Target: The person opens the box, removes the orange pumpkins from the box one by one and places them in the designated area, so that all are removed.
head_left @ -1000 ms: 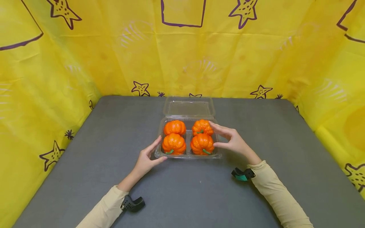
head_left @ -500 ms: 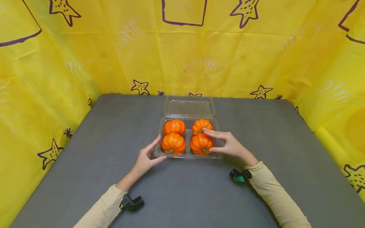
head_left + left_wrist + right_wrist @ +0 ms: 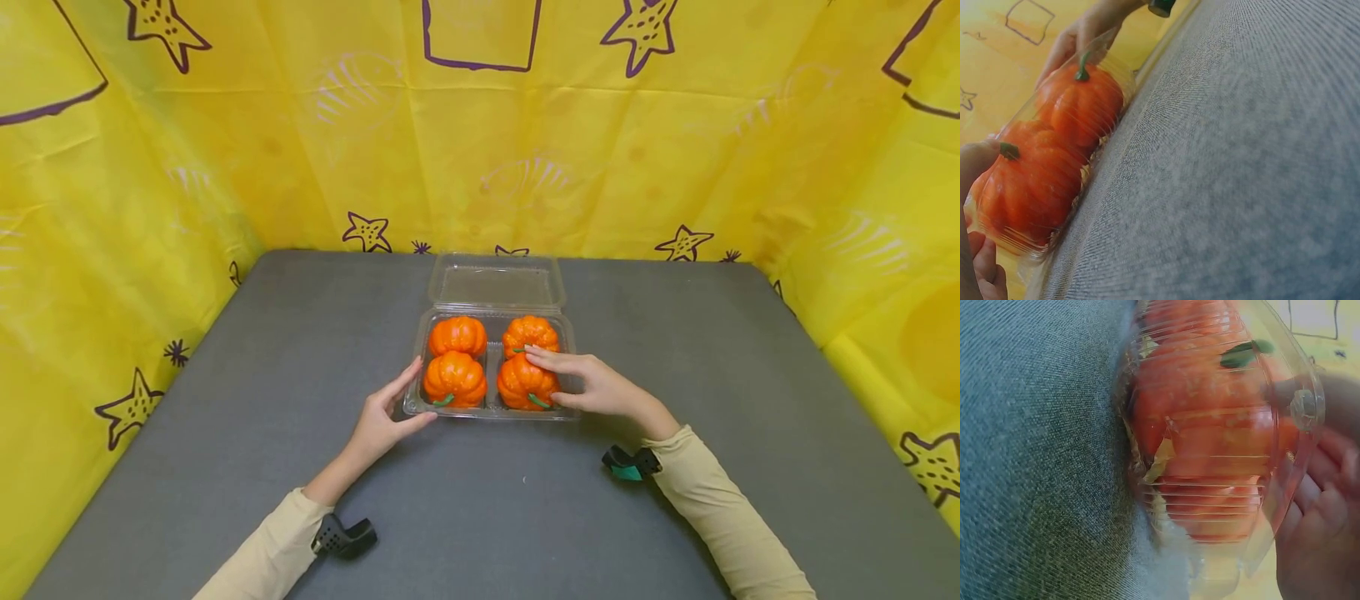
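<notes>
A clear plastic clamshell container (image 3: pixel 491 412) sits on the grey table, its lid laid back behind it. Orange toy pumpkins fill it in two columns. My left hand (image 3: pixel 377 427) holds the front left corner, thumb at the front rim and fingers along the left side, beside the front left pumpkin (image 3: pixel 454 381). With my right hand (image 3: pixel 603 388) I grip the front right pumpkin (image 3: pixel 521 385), fingers over its top and thumb low on its right. In the right wrist view, fingers (image 3: pixel 1329 506) show beyond the clear wall. Behind sit the back left pumpkin (image 3: pixel 458 335) and back right pumpkin (image 3: pixel 530 333).
The lid (image 3: pixel 497 282) reaches close to the table's back edge. Yellow patterned cloth (image 3: pixel 480 158) hangs at the back and both sides. Grey table surface (image 3: pixel 480 517) stretches in front and to the sides of the container.
My right hand has moved left and slightly forward toward me, from the container's right side onto the front right pumpkin. My left hand has kept its place at the corner.
</notes>
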A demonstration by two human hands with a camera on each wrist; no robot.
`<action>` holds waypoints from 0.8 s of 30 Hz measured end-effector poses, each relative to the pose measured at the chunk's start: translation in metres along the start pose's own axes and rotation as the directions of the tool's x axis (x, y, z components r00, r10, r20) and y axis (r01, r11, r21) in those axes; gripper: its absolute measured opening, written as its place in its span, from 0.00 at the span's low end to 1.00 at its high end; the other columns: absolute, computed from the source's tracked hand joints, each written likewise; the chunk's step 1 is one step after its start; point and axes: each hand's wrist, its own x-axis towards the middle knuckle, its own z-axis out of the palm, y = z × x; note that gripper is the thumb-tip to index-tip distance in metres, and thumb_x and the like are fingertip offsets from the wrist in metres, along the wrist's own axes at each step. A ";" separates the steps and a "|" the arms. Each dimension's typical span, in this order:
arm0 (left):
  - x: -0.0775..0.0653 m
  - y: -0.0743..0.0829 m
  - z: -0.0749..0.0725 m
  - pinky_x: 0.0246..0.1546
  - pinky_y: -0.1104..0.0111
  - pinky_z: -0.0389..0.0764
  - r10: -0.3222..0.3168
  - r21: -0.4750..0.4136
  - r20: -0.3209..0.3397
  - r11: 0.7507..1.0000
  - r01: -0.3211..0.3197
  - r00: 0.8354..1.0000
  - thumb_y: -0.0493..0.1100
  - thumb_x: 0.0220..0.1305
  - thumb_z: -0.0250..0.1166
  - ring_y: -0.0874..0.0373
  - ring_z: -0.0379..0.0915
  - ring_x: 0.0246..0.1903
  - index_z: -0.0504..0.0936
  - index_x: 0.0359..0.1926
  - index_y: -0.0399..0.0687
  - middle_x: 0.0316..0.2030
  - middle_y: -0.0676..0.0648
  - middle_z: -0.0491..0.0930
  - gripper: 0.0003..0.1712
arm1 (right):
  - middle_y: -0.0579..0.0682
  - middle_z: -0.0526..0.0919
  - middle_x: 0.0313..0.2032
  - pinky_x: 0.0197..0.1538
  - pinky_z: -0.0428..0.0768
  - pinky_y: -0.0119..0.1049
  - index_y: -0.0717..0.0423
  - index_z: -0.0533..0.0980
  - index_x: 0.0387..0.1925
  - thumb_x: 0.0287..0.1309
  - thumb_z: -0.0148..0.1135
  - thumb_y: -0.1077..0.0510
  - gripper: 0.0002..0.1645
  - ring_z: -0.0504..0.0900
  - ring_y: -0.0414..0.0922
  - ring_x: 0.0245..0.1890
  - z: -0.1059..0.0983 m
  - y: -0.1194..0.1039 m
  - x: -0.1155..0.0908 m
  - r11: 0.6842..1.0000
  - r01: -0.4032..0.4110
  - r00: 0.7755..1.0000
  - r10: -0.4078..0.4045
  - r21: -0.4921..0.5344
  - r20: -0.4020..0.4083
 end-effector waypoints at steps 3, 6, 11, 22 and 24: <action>0.001 0.005 0.000 0.57 0.72 0.57 0.008 -0.009 0.002 1.000 -0.008 1.000 0.18 0.37 0.67 0.42 0.55 0.58 0.61 0.58 0.23 0.59 0.30 0.58 0.42 | 0.53 0.62 0.62 0.59 0.61 0.37 0.55 0.63 0.62 0.46 0.68 0.60 0.41 0.61 0.45 0.61 0.000 -0.001 0.000 0.999 -0.053 0.998 0.053 0.000 0.028; 0.003 0.014 0.002 0.57 0.72 0.57 0.014 -0.009 0.006 1.000 -0.014 1.000 0.17 0.37 0.66 0.39 0.54 0.58 0.60 0.57 0.19 0.58 0.26 0.57 0.41 | 0.51 0.61 0.62 0.58 0.62 0.38 0.53 0.62 0.63 0.41 0.71 0.61 0.44 0.60 0.45 0.61 0.000 -0.002 0.001 0.996 -0.091 0.995 0.091 0.000 0.035; 0.004 0.025 0.003 0.57 0.72 0.57 -0.001 0.006 0.007 1.000 0.001 1.000 0.16 0.37 0.65 0.38 0.53 0.58 0.59 0.55 0.16 0.57 0.24 0.56 0.40 | 0.53 0.62 0.62 0.58 0.63 0.38 0.55 0.64 0.62 0.35 0.73 0.64 0.47 0.60 0.45 0.61 0.002 -0.003 0.004 0.996 -0.092 0.996 0.092 -0.011 0.022; 0.004 0.024 0.004 0.57 0.71 0.57 -0.007 0.022 -0.002 1.000 0.007 1.000 0.17 0.37 0.66 0.37 0.54 0.57 0.60 0.56 0.17 0.57 0.25 0.57 0.40 | 0.55 0.70 0.56 0.53 0.69 0.41 0.62 0.67 0.58 0.29 0.76 0.61 0.48 0.69 0.48 0.55 0.005 -0.001 0.001 0.991 -0.111 0.991 0.105 -0.070 -0.083; 0.004 0.023 0.005 0.57 0.71 0.57 -0.010 0.021 0.001 1.000 0.010 1.000 0.17 0.37 0.66 0.37 0.54 0.57 0.60 0.56 0.17 0.57 0.25 0.57 0.40 | 0.55 0.70 0.56 0.53 0.70 0.41 0.63 0.68 0.57 0.29 0.77 0.60 0.47 0.69 0.48 0.55 0.005 0.000 0.000 0.991 -0.105 0.991 0.098 -0.080 -0.095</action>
